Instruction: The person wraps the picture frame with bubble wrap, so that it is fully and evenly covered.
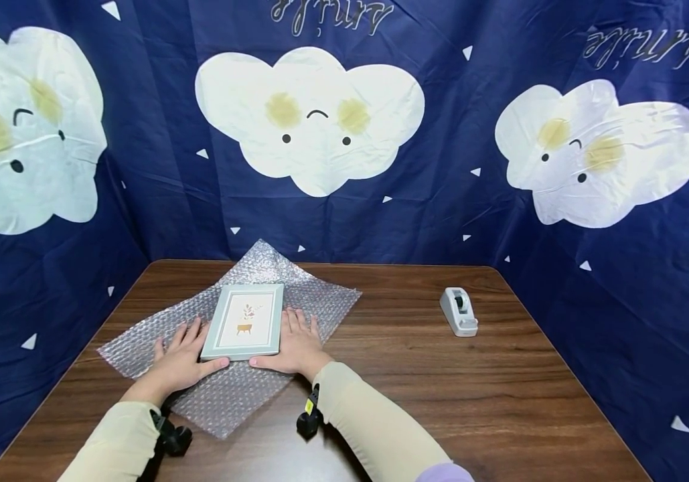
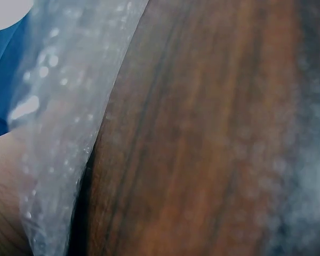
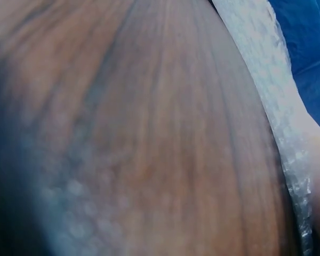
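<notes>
A pale blue picture frame [image 1: 252,322] with a plant print lies face up on a sheet of bubble wrap [image 1: 223,402], which is turned cornerwise on the table. My left hand [image 1: 180,361] lies flat on the wrap at the frame's left side, its fingers spread and straight. At the right side is my right hand [image 1: 294,345], also flat, with fingers pointing away from me. Both thumbs reach inward along the frame's near edge. In the wrist views, only the wrap's edge [image 2: 74,96] and part of each hand show, blurred.
A white tape dispenser [image 1: 458,312] stands toward the back right of the brown wooden table [image 1: 404,375]. Dark blue curtains [image 1: 157,167] with white clouds hang behind the table and along both sides.
</notes>
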A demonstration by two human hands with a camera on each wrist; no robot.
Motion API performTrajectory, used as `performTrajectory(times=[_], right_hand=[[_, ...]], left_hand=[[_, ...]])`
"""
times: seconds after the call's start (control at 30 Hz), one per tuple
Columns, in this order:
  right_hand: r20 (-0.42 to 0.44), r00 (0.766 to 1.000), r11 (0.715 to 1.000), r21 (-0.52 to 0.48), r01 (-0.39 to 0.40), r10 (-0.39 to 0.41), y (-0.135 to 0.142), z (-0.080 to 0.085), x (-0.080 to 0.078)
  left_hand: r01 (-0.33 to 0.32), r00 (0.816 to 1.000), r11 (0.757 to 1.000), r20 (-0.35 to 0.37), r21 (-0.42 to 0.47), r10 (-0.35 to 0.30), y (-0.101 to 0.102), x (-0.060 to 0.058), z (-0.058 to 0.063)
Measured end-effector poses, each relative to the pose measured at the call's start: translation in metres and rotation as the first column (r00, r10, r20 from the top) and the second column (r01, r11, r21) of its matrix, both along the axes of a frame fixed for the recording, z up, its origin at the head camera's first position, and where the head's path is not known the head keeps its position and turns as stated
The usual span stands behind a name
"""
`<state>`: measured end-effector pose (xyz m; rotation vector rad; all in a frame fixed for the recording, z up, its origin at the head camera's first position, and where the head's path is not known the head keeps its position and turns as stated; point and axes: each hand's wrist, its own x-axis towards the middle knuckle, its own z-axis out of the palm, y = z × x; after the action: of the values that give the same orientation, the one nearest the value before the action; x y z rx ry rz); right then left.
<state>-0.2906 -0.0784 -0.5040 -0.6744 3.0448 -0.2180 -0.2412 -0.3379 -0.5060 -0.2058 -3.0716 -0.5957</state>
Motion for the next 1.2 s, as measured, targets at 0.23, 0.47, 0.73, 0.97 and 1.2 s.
performTrajectory(times=[0.23, 0.47, 0.73, 0.97, 1.2], right_hand=[[0.033, 0.999, 1.000, -0.026, -0.002, 0.003, 0.007, 0.002, 0.002], [0.037, 0.999, 1.000, -0.011, 0.008, -0.007, 0.021, 0.002, 0.002], [0.066, 0.998, 0.998, -0.055, 0.016, -0.012, 0.043, 0.003, 0.003], [0.072, 0.997, 0.997, -0.068, 0.030, -0.025, 0.063, 0.000, 0.004], [0.073, 0.997, 0.996, -0.086, 0.033, -0.026, 0.086, -0.001, 0.006]], left_hand=[[0.000, 1.000, 1.000, 0.023, -0.021, 0.000, 0.006, 0.001, 0.003], [0.009, 1.000, 1.000, 0.020, -0.017, -0.008, 0.021, 0.000, 0.004], [0.017, 1.000, 1.000, 0.016, -0.008, -0.017, 0.041, -0.004, 0.004], [0.026, 0.999, 1.000, 0.029, -0.015, -0.025, 0.061, -0.005, 0.004], [0.036, 0.998, 0.999, 0.055, -0.028, -0.034, 0.083, -0.006, 0.004]])
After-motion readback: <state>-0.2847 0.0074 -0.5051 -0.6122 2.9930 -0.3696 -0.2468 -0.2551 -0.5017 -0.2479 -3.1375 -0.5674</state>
